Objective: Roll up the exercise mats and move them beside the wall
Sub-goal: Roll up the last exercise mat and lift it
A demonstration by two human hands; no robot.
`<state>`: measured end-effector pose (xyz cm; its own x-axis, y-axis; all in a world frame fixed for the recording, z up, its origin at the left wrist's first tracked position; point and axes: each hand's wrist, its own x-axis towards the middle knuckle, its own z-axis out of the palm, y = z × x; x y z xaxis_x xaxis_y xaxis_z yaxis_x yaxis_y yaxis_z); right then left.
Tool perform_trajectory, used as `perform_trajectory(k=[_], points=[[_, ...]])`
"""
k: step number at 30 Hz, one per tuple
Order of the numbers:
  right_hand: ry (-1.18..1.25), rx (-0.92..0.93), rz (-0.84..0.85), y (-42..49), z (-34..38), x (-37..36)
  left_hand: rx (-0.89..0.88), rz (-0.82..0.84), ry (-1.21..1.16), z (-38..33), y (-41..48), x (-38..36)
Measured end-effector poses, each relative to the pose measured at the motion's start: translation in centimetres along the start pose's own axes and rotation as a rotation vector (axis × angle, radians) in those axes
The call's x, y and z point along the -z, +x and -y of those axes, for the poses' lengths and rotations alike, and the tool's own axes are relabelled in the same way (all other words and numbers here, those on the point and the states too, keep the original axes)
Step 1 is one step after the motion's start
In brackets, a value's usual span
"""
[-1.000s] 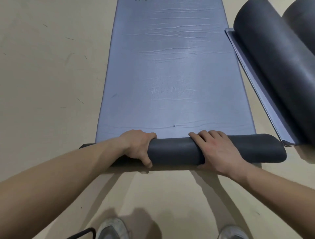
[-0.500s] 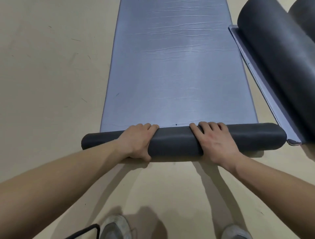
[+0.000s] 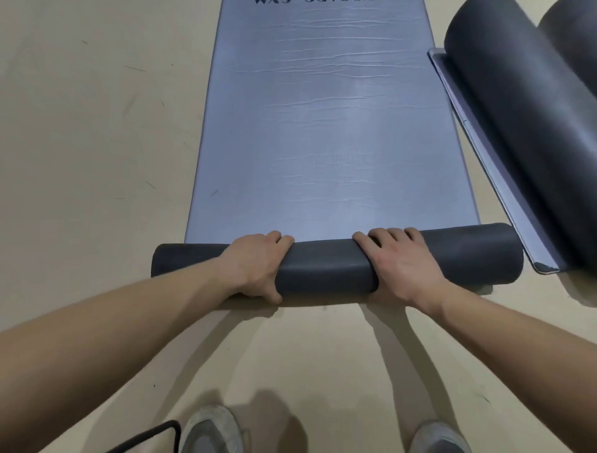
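- Gripping the dark grey roll [image 3: 326, 268] at the near end of a long blue-grey foam exercise mat [image 3: 329, 129], the left hand [image 3: 258, 263] curls its fingers [image 3: 274, 239] over the top, with the thumb pressed against the roll's near side.
- The right hand [image 3: 400, 262] holds the same roll a little further right. Its fingers [image 3: 387, 234] bend over the crest, their tips at the line where the roll meets the flat mat. The thumb is mostly hidden at the near side.
- The roll lies across the mat's width on the pale beige floor [image 3: 80, 161], and both its ends stick out past the flat mat's edges.
- Beyond the hands, the unrolled part stretches flat away from the person, lightly wrinkled, with dark lettering [image 3: 310, 2] cut off at the top edge.
- To the right, a second dark grey rolled mat [image 3: 523, 129] sits at an angle on its own unrolled blue-grey strip [image 3: 484, 155]. That strip's near corner is just beside the roll's right end; whether they touch is unclear.
- A third dark grey roll [image 3: 575, 32] shows in the top right corner.
- Two pale grey shoes [image 3: 210, 430] stand at the bottom edge, with a black cord loop [image 3: 155, 433] beside the left one.
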<state>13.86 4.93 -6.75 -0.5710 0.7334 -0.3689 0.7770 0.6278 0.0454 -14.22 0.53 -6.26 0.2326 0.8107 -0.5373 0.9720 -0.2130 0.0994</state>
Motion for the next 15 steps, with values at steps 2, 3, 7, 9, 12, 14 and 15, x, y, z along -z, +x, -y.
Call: perform_trajectory(k=[2,3,7,9,12,14,15], points=[[0.033,0.027,0.080,1.1,-0.6,1.4,0.054,-0.193,0.127,-0.8,-1.1,-1.9],[0.082,0.045,0.140,1.9,-1.1,2.4,0.071,-0.259,0.155,-1.2,-1.8,-2.6],[0.225,0.033,0.375,3.7,-1.8,4.8,0.016,-0.227,-0.001,-0.1,-2.0,-1.3],[0.168,0.001,0.226,2.2,-1.1,3.1,0.005,-0.140,-0.069,0.3,-1.5,-0.1],[-0.006,-0.027,-0.045,-0.1,0.0,-0.3,-0.015,-0.006,-0.092,0.8,-0.1,1.0],[0.037,-0.011,-0.019,0.9,-0.6,0.7,0.000,0.068,-0.122,1.5,0.9,1.9],[0.082,-0.001,0.037,1.6,-1.1,1.9,0.011,0.110,-0.158,1.6,1.3,2.6]])
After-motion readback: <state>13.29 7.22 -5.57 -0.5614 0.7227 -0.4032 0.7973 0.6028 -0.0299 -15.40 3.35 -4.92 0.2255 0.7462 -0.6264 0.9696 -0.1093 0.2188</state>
